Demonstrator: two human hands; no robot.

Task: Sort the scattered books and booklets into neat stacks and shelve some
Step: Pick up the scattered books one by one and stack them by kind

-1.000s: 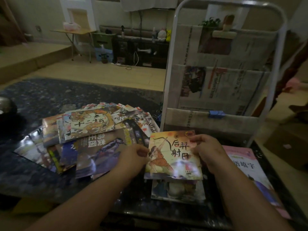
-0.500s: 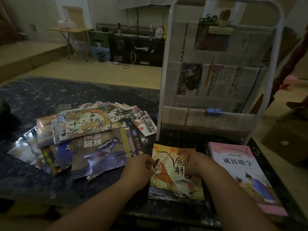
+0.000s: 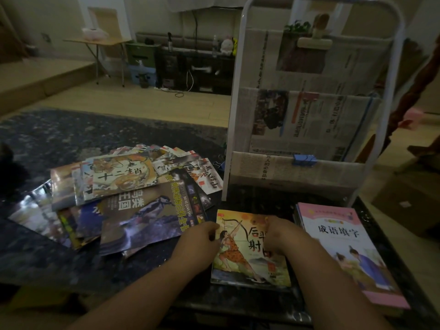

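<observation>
Two hands: your left hand (image 3: 202, 241) pinches the booklet's (image 3: 240, 258) left edge; your right hand (image 3: 281, 234) lies bent-fingered on its cover, grip unclear.
Hidden: part of the title, under your right hand.
Booklet: flat on the table (image 3: 59, 258), front centre.
Around: pile (image 3: 123, 184) left, pink book (image 3: 345, 246) right, rack (image 3: 307, 110) behind.
Room: tabletop shows front left.

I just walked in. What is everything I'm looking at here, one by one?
archer picture book: one, yellow-orange, front centre of the table
pink-topped book: one, pink and white, right of it
scattered books and booklets: many, mixed colours, overlapping pile at left
rack: one, white frame lined with newspaper, standing behind the books
binder clip: one, blue, on the rack's lowest newspaper strip
table: one, dark marbled, beneath everything
left hand: one, grips the archer book's left edge
right hand: one, rests on its cover
</observation>
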